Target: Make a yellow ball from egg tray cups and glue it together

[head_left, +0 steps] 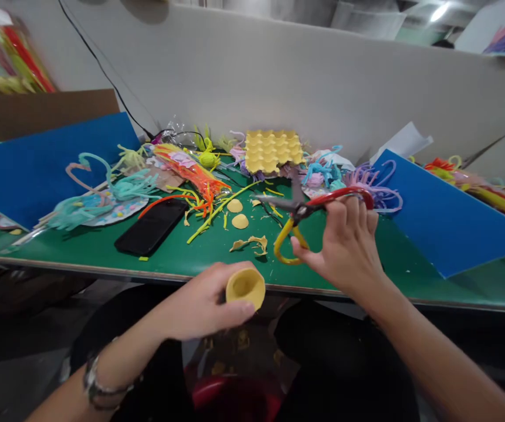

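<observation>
Near the table's front edge, my left hand [208, 305] is closed around a small yellow cup [246, 287], a piece like those of the egg tray, its hollow facing up toward me. My right hand [353, 246] grips scissors [298, 214] with one red and one yellow handle loop. Their blades are spread apart and point left over the table. Below the blades lie torn yellow scraps [252, 243] and two small rounded yellow pieces [239, 214]. At the back stands a yellow egg tray [273, 151] with a ragged lower edge.
A black phone [152, 227] lies on the green table [203, 261] at left. Blue boards [50, 167] lean on both sides. Colourful pipe cleaners [195, 173] spread along the back, with teal fuzzy crafts [102, 196] at left. A red bucket [230, 395] sits below, between the legs.
</observation>
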The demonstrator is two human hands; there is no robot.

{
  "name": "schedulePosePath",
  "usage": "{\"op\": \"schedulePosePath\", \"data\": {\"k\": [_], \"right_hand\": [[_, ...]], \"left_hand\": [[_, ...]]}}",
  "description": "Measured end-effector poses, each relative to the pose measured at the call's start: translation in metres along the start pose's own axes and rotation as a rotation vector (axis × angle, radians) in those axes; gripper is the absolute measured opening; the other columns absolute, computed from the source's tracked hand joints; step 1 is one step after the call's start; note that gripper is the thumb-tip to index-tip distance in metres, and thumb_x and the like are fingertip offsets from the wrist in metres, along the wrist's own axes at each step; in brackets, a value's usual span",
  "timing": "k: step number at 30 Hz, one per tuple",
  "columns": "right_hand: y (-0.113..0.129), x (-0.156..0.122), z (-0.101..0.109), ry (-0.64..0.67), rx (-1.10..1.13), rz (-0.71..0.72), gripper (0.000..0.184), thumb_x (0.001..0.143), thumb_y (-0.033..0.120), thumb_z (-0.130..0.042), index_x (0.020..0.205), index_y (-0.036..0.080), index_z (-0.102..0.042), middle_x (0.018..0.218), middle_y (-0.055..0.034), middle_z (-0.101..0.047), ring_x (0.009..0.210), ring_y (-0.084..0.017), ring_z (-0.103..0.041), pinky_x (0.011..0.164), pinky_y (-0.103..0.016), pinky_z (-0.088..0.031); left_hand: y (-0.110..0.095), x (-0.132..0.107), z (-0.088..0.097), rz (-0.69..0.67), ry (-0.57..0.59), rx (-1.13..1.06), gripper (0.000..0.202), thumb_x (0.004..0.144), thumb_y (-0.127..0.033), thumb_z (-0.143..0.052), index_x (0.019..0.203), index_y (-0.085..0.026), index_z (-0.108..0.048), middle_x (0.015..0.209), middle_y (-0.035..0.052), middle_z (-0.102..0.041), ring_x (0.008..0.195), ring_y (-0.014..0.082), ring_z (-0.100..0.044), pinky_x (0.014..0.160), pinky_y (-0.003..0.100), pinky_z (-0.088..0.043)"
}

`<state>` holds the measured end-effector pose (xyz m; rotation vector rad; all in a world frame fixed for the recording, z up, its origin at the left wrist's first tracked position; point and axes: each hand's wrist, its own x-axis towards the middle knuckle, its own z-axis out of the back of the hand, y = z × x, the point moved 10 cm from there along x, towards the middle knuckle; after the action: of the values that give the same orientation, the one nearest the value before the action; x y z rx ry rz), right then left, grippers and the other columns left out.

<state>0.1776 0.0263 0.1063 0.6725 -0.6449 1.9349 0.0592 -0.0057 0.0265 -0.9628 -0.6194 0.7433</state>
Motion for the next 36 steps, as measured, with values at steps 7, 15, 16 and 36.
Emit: {"op": "schedulePosePath", "data": {"k": [7,15,16,36], "right_hand": [[-0.044,-0.002,-0.061,-0.012,0.839,-0.524,0.021,0.075,0.038,-0.049,0.087,0.022,-0.042,0.069,0.0020,-0.040,0.055,-0.012,-0.041,0.052,-0.027,-0.038],[0.000,-0.022,-0.111,0.272,1.233,-0.571,0.032,0.074,0.053,-0.049,0.076,0.021,-0.043,0.061,0.0059,-0.036,0.049,-0.008,-0.033,0.044,-0.022,-0.032],[-0.001,-0.024,-0.110,0.258,1.215,-0.563,0.033,0.074,0.053,-0.049,0.076,0.021,-0.043,0.061,0.0056,-0.037,0.050,-0.008,-0.034,0.044,-0.022,-0.033],[-0.002,-0.022,-0.101,0.438,0.543,-0.278,0.038,0.072,0.057,-0.049,0.082,0.020,-0.045,0.058,0.0027,-0.047,0.046,-0.014,-0.043,0.045,-0.025,-0.032]], "left_hand": [[0.059,0.050,0.007,0.285,-0.106,-0.725,0.058,0.084,-0.059,-0.021,0.063,-0.014,-0.053,0.040,-0.0030,-0.039,0.039,0.0085,-0.033,0.043,0.022,-0.026],[0.081,0.081,0.014,0.313,-0.221,-1.191,0.020,0.082,-0.031,-0.051,0.079,-0.013,-0.060,0.062,0.0010,-0.057,0.053,0.0070,-0.049,0.050,0.017,-0.038],[0.084,0.081,0.017,0.299,-0.249,-1.215,0.015,0.077,-0.028,-0.058,0.081,-0.014,-0.061,0.065,0.0008,-0.059,0.057,0.0075,-0.053,0.054,0.018,-0.040],[0.057,0.072,0.055,-0.164,-0.409,-0.676,0.042,0.068,-0.022,-0.071,0.108,-0.020,-0.057,0.112,0.0054,-0.062,0.106,0.0192,-0.056,0.090,0.028,-0.046]]}}
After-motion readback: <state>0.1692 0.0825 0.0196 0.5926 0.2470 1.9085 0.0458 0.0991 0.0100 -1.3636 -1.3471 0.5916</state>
